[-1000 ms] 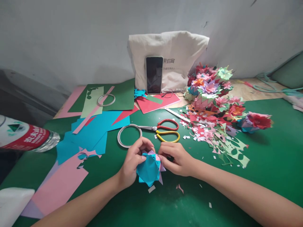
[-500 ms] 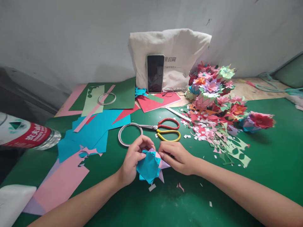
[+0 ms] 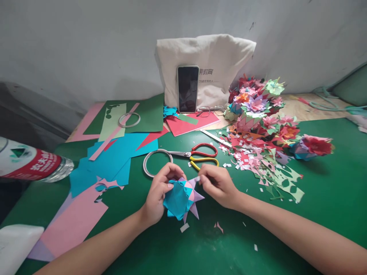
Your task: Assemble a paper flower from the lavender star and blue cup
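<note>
My left hand (image 3: 158, 193) grips a folded paper flower (image 3: 181, 198), blue outside with pink and lilac points, just above the green table (image 3: 329, 198). My right hand (image 3: 216, 184) is beside it on the right, its fingertips pinching a small white strip at the flower's upper right point. Red and yellow scissors (image 3: 200, 156) lie just beyond both hands, next to a roll of tape (image 3: 157, 163).
Blue (image 3: 111, 160), pink (image 3: 71, 223) and dark green paper sheets lie to the left, with a water bottle (image 3: 31, 164) at the left edge. A heap of finished paper flowers (image 3: 258, 110) and scraps fills the right. A phone (image 3: 187, 89) leans on a cloth bag (image 3: 206, 65) at the back.
My right hand has lifted off the flower's side and drawn up and right, now pinching a small white strip. The flower has turned a little, showing more lilac points.
</note>
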The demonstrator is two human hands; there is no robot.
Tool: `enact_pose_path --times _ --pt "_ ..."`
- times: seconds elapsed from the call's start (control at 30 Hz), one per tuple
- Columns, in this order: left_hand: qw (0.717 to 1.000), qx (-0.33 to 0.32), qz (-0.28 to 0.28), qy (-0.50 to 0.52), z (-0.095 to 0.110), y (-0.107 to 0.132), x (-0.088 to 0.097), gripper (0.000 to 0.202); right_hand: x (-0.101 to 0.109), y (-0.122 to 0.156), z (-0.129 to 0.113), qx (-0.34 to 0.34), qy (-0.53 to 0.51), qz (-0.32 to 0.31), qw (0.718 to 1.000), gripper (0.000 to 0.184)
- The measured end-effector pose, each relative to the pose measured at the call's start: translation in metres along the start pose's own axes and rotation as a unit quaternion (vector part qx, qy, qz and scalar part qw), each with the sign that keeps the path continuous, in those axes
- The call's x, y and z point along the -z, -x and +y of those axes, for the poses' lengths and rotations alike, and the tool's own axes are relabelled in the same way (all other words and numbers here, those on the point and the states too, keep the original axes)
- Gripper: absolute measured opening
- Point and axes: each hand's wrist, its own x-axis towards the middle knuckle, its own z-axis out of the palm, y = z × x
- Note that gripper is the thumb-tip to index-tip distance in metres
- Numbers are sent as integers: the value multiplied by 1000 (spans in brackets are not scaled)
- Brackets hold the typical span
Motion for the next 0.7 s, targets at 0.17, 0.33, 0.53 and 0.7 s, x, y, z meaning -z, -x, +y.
enact_pose_path --times 0.17,0.33,0.53,0.7 --pt "1000 -5 20 12 0 0 0 22 2 -5 10 -63 -83 166 981 24" --pt "1000 1 15 1 -1 0 0 22 3 -13 11 -115 -182 240 947 9" --pt "1000 3 7 0 -3 0 -1 21 3 -10 9 -134 -213 230 940 13" --pt "1000 -2 9 2 -5 2 1 20 5 -3 1 -16 20 85 996 23"
